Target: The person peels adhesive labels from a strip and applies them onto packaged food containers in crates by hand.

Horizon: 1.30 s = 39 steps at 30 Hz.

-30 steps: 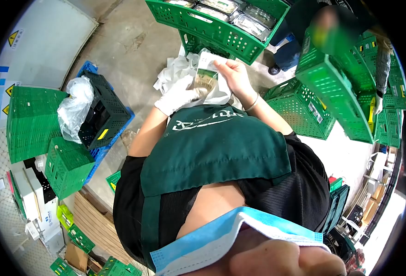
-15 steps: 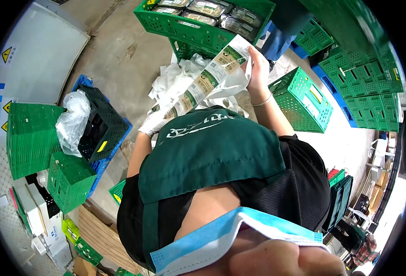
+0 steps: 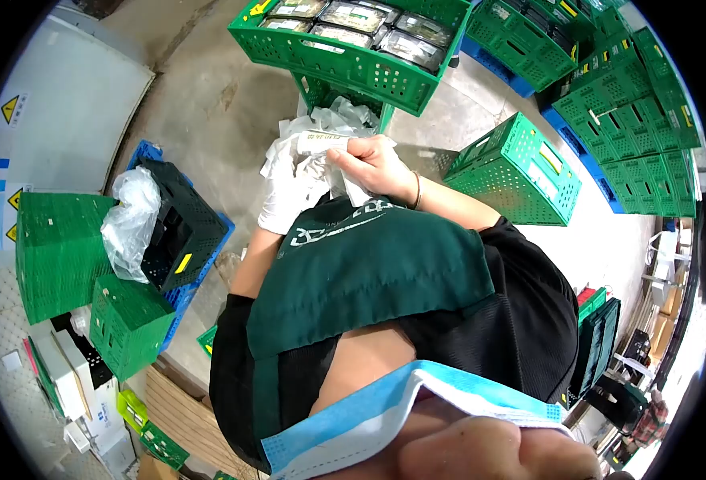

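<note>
My left hand (image 3: 289,196), in a white glove, is closed in front of my chest on a strip of printed labels (image 3: 321,142). Bare and with a band at the wrist, my right hand (image 3: 381,166) pinches the same strip from the other side. The two hands are close together. Only a short printed piece of the strip shows; the rest is folded or hidden by my fingers. Crumpled white backing paper (image 3: 341,116) lies just beyond, in a green crate (image 3: 313,92).
Ahead stands a green crate (image 3: 329,54) holding several clear-lidded food packs (image 3: 349,16). A perforated green crate (image 3: 521,172) is at right, with stacked crates (image 3: 649,120) behind it. At left, a dark crate (image 3: 197,228) sits on a blue pallet (image 3: 179,308) beside a clear plastic bag (image 3: 131,224).
My right hand has come down and left towards my left hand. The label strip, stretched long between them before, is now gathered. A person in blue at the upper right has left view.
</note>
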Each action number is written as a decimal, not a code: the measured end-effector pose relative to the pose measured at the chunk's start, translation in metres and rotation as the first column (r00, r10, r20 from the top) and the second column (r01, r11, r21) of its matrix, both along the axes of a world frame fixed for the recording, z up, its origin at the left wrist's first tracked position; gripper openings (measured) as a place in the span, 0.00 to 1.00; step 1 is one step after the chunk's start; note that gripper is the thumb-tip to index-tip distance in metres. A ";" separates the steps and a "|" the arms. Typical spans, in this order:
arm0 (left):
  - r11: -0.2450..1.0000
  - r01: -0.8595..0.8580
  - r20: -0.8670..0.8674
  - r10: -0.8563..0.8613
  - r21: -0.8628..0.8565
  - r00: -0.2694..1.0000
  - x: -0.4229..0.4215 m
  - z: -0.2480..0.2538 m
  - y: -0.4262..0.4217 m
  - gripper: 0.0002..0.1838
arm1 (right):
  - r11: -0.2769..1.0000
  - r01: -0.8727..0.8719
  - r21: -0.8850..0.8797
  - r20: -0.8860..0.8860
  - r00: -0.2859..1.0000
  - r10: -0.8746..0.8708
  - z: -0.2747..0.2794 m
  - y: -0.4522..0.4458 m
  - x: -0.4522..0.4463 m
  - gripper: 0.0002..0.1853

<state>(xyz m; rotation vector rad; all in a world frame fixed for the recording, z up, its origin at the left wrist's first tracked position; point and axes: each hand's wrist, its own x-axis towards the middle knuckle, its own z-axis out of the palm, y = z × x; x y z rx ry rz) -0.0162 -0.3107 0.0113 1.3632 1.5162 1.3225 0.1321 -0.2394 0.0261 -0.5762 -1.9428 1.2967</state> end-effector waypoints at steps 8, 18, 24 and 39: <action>0.994 -0.079 0.263 0.095 -0.073 0.960 -0.001 0.005 -0.010 0.11 | 0.998 -0.032 -0.060 -0.045 0.999 0.029 0.002 0.004 0.003 0.13; 0.989 -0.106 0.313 0.070 0.099 0.947 -0.002 0.007 -0.013 0.10 | 0.988 -0.153 0.035 0.084 0.985 0.150 -0.011 0.005 -0.001 0.12; 0.955 -0.208 0.510 0.074 0.212 0.857 -0.035 0.023 -0.017 0.10 | 0.991 0.098 -0.092 0.021 0.995 -0.096 -0.018 0.023 0.003 0.10; 0.677 -0.721 0.341 0.719 -0.147 0.606 -0.207 0.008 -0.178 0.09 | 0.711 0.348 -0.612 -0.607 0.369 -0.703 0.010 0.135 0.171 0.13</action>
